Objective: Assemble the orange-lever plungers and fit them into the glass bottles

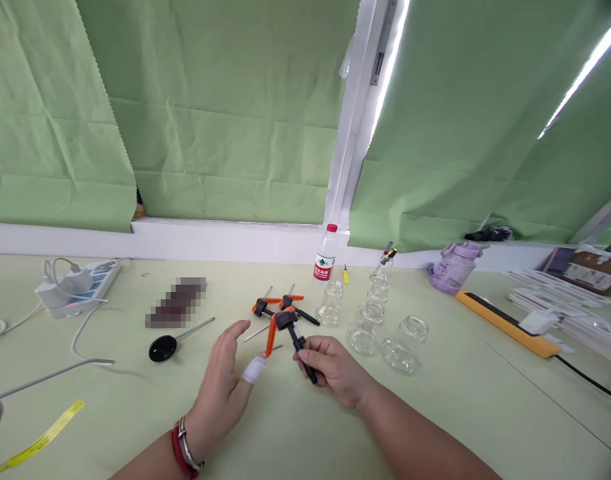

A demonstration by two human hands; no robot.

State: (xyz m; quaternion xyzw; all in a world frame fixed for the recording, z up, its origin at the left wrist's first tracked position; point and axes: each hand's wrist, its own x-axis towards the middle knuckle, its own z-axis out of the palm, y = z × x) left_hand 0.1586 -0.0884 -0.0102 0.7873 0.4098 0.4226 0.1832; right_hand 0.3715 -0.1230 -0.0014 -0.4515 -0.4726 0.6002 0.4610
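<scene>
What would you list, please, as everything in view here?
Held device: 1, black-orange, front centre
Similar devices: 2, black-orange, centre
Glass jars: at least 5, clear, right-centre
Tools: several, yellow-black, in rear jar
Bottle: 1, clear, red-capped, rear centre
Small tool: 1, yellow, beside bottle
Jug: 1, purple, right rear
Power strips: 2, white left, orange right
Round-headed rod: 1, black head, left
Label strip: 1, yellow, lower left
Stacked panels: several, white, right
Box: 1, brown, right edge
Blinds: several, green, behind
Table: 1, pale green, below
Left hand: 1, white-wrapped thumb, beside held device
Right hand: 1, bare, gripping held device
</scene>
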